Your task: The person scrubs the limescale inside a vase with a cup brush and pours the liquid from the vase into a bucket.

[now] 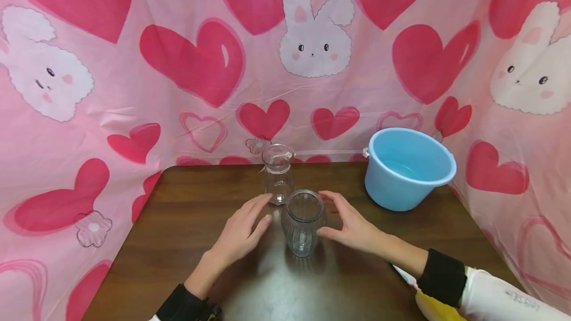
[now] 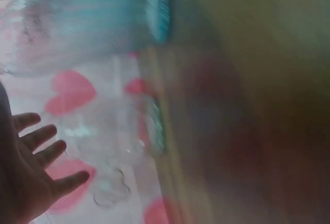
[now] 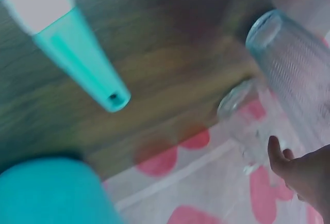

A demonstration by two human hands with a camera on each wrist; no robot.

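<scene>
A ribbed, greyish glass vase (image 1: 303, 234) stands upright on the table between the two hands. My left hand (image 1: 241, 232) is to its left, fingers loosely extended and apart from the glass; the left wrist view shows the hand (image 2: 31, 167) with spread fingers and nothing in it. To the right, my right hand (image 1: 354, 224) has its thumb and fingers around the vase's side, very close to it; whether they touch is unclear. Behind stands a clear glass vase (image 1: 279, 182) with a flared top and a tie at its neck, near my left fingertips.
A light blue bucket (image 1: 408, 182) stands at the back right. A turquoise-and-white handle (image 3: 85, 59) lies near the right forearm, beside a yellow item (image 1: 437, 307) partly covered by the sleeve. Pink heart-patterned cloth (image 1: 192, 128) hangs around the dark wooden table (image 1: 178, 241).
</scene>
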